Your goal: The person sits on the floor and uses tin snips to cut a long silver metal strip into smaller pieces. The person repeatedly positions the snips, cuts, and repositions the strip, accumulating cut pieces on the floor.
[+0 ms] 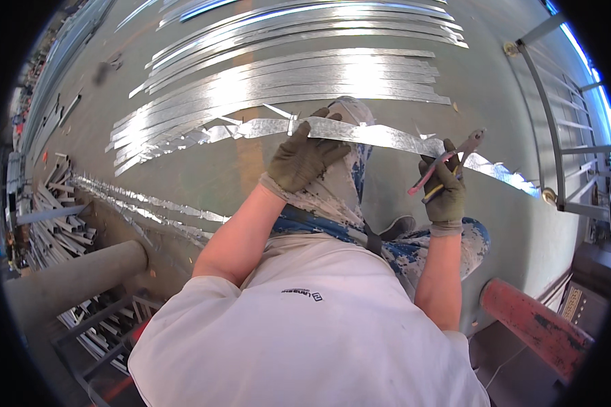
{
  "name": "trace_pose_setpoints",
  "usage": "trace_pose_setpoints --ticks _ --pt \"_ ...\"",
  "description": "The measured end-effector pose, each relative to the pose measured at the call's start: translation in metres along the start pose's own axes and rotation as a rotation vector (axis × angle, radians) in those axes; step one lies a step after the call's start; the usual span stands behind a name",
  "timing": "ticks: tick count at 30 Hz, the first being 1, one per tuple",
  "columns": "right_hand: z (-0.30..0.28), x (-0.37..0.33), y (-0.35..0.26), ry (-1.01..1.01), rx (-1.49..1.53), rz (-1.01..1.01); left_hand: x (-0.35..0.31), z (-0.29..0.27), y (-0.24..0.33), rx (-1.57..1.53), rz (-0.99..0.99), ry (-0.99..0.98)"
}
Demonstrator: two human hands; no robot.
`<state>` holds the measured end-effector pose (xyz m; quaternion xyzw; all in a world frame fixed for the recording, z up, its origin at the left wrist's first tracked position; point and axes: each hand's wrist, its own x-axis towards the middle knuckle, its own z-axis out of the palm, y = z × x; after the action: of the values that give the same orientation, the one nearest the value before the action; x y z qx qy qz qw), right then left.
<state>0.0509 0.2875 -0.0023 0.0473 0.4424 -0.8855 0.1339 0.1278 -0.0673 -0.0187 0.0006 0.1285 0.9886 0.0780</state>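
A long, thin silvery metal strip (387, 138) with jagged, bent tabs along its edge stretches across in front of me, over my raised knee. My left hand (302, 159), in an olive work glove, holds it near the middle, thumb on one side and some fingers reaching beyond its far edge. The gloved right hand (445, 190) is closed around tin snips (467, 146) with one red and one yellow handle. Their jaws point up and away to the right, by the strip's right part. Whether the jaws touch the strip, I cannot tell.
Several flat metal strips (278, 81) lie in rows on the green floor (210, 183) ahead. Jagged offcuts (163, 207) and a pile of metal pieces (54, 217) are at the left. A wheeled metal frame (553, 122) stands right, a red beam (533, 325) lower right.
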Motion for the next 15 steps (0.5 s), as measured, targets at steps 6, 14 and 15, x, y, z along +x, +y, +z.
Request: trace_pose_setpoints --ticks 6,14,15 --pt "0.002 0.004 -0.010 0.019 -0.030 0.001 0.035 -0.007 -0.023 0.111 -0.081 0.082" --pt "-0.010 0.011 -0.012 -0.005 0.002 0.038 0.041 0.004 -0.007 0.247 -0.160 0.183" --pt "-0.014 0.014 -0.011 -0.002 0.005 0.050 0.037 0.000 -0.005 0.275 -0.160 0.127"
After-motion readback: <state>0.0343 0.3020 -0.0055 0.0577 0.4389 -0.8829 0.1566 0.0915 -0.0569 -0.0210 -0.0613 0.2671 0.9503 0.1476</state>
